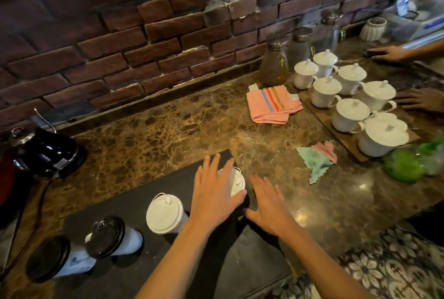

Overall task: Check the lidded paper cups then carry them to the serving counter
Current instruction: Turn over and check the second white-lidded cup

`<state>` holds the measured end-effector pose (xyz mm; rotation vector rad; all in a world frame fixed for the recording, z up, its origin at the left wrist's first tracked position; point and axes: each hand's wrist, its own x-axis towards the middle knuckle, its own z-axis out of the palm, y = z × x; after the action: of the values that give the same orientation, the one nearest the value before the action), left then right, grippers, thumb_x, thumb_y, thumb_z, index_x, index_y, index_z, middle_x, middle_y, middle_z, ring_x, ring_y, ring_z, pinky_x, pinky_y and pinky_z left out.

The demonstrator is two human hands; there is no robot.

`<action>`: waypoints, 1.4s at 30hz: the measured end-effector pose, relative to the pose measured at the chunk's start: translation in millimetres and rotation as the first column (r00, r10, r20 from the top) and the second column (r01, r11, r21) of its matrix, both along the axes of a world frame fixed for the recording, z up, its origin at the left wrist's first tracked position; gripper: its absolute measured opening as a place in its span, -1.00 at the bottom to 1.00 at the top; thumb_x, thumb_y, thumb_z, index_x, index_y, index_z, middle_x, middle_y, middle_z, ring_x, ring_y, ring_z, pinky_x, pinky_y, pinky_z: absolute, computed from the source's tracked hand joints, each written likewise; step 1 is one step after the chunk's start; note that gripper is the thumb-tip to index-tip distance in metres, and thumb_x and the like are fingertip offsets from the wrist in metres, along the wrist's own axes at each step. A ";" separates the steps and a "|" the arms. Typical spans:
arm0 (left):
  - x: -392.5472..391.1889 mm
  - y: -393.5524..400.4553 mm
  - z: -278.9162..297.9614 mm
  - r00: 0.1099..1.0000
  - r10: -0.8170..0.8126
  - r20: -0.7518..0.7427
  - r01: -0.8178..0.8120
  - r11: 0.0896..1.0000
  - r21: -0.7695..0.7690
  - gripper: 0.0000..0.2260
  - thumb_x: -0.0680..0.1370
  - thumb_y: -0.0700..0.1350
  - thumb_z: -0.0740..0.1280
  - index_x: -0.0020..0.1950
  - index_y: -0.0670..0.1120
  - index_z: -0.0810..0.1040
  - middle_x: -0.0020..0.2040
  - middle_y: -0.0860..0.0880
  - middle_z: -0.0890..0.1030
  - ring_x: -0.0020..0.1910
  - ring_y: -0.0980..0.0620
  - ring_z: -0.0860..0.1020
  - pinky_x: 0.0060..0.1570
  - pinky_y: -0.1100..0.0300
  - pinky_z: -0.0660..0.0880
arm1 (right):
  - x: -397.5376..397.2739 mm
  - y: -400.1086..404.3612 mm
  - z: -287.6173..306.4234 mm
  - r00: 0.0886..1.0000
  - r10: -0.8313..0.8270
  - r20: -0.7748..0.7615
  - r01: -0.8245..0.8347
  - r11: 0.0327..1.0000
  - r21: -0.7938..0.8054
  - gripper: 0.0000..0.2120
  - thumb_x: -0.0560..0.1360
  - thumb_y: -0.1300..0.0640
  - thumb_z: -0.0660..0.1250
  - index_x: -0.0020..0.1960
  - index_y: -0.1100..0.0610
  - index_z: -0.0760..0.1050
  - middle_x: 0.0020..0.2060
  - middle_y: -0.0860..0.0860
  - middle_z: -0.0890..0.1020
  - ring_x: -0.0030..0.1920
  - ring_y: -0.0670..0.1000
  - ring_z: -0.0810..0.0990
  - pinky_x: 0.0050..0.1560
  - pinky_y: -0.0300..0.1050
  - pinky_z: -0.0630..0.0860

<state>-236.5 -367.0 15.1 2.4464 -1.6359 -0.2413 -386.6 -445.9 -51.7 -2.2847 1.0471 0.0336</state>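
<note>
Landmark: the dark tray (125,205) on the bench (276,154). Four lidded paper cups stand upright on it in a row. The far white-lidded cup (236,182) is at the tray's far right corner. My left hand (213,199) lies flat over its lid, fingers spread, covering but not clasping it. My right hand (269,206) hovers open and empty just past the tray's right edge, beside that cup. The near white-lidded cup (164,213) and two black-lidded cups (108,236) (51,259) follow toward the tray's left end. The left hand is nearer all of them.
</note>
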 end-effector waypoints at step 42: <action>-10.5 56.1 157.5 0.522 -0.260 -0.813 -0.250 0.864 -0.437 -0.57 0.40 0.23 0.28 0.22 0.15 0.58 0.12 -0.11 0.61 0.09 -0.24 0.57 0.02 -0.28 0.52 | -46.2 61.9 196.0 0.859 0.024 0.512 0.055 0.989 -0.139 -0.18 0.29 -0.30 0.42 0.48 -0.30 0.19 0.14 -0.22 0.58 0.07 -0.17 0.57 -0.01 -0.06 0.62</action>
<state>-247.0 -310.9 172.6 1.4611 -1.0285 -0.7716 -432.8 -384.0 144.2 -2.2256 0.7993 -0.6495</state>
